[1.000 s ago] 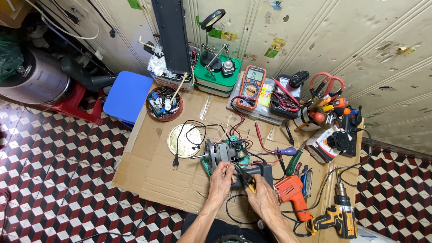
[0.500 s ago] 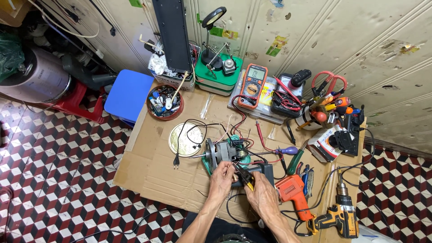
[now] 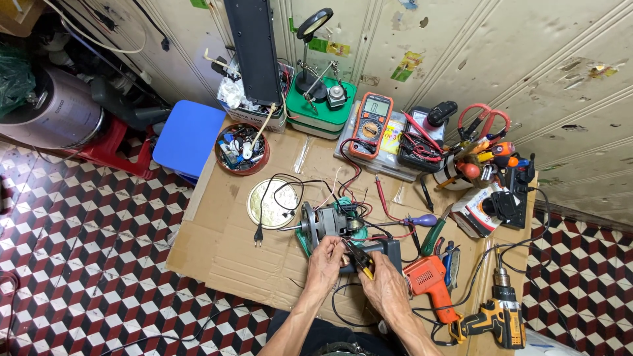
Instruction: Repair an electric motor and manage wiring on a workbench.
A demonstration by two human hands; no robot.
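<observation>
On cardboard [image 3: 217, 244], two hands [image 3: 324, 260] [image 3: 384, 287] grip one motor [image 3: 326, 223].

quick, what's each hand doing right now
Left hand: closed on the electric motor.
Right hand: closed on yellow-handled pliers.

Two bare forearms and hands are being shown from above, entering from the lower edge.

The left hand [image 3: 324, 262] and the right hand [image 3: 384, 287] are being seen without gloves, rings, watch or wristband. No sleeve is being shown on either forearm; both are bare up to the frame's bottom edge. Veins and tendons are being picked out along the forearms. Between the arms, a strip of dark clothing is being glimpsed, its kind not being discernible.
</observation>
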